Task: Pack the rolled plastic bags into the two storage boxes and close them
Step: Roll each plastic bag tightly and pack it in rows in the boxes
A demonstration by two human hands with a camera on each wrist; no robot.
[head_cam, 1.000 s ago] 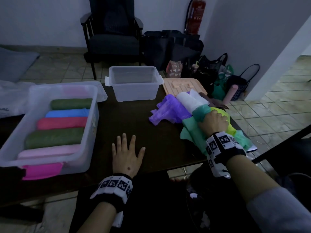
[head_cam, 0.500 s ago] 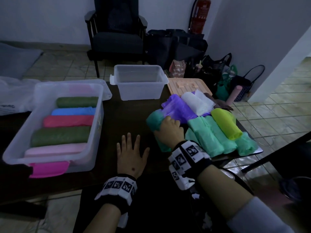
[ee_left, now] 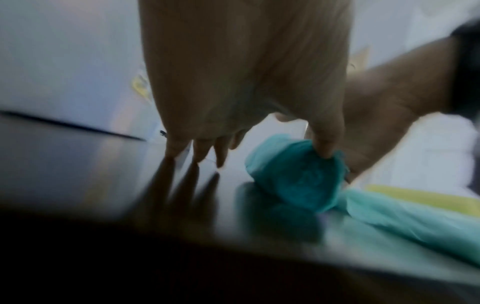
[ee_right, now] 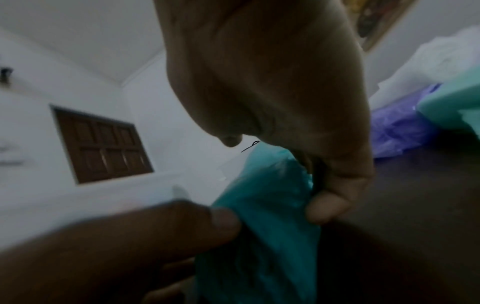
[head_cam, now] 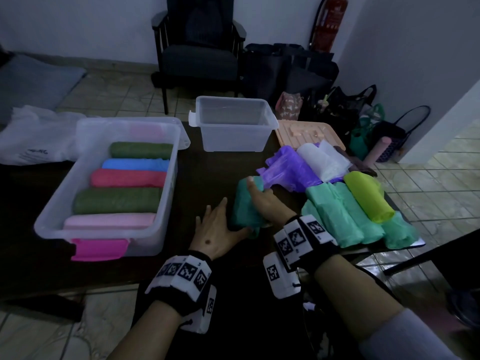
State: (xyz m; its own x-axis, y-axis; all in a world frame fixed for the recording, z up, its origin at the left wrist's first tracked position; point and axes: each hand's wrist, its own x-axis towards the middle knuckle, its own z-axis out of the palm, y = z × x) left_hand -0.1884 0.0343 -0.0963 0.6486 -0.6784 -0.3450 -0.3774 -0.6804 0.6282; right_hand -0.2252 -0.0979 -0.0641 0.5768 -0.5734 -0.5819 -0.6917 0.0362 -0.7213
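My right hand grips a teal rolled bag lying on the dark table, just left of the pile. My left hand lies beside it with straight fingers on the table; its thumb touches the roll's near end. In the right wrist view the teal roll sits under my curled fingers. The large clear box at left holds several rolls in green, blue, red and pink. The small clear box at the back is empty and lidless.
To the right lie mint-green rolls, a yellow-green roll, a loose purple bag and a white roll. A peach lid lies behind them. A white plastic bag sits far left. A chair and bags stand beyond the table.
My right hand has drawn the teal roll left out of the pile onto the table. My left hand has shifted right, and its thumb now meets the roll's near end.
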